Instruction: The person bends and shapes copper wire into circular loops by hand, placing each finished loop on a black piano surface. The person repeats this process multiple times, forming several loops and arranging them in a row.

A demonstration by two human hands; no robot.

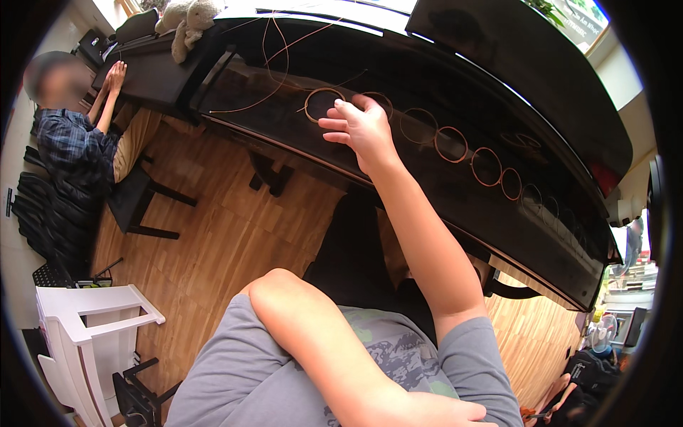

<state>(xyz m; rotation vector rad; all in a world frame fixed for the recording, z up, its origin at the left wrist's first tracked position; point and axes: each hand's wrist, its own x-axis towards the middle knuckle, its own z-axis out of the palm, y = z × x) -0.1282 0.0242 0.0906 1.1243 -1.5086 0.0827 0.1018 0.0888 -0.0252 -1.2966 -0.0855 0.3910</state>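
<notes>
Copper-coloured wire coils (435, 146) lie in a curved row along the glossy black counter (427, 188), piano-like in shape, running from under the reaching arm toward the right end; rings at the far right are thin, dark and hard to count. Right hand (361, 127) is over the left part of that row, fingers apart and loosely bent, just beside the leftmost coil (306, 107); can't tell whether a fingertip touches it. Another ring (390, 107) sits partly hidden behind that hand. Left hand (437, 411) lies low across the body, cut by the lower edge; can't tell whether it grips anything. Progress, as judged: most wire is already wound and spaced out singly; the loose wire (249, 109) to the left is not coiled, lying in wide open loops with ends trailing. How much is left can't be told beyond that loose length. Seated person (78, 153) in a plaid shirt is at the left, well apart from the coils. Writing: lettering on a window poster (580, 25) upper right, a faint pale emblem (525, 140) on the counter's upright panel, too dim to make out; no labels seen on the coils.
</notes>
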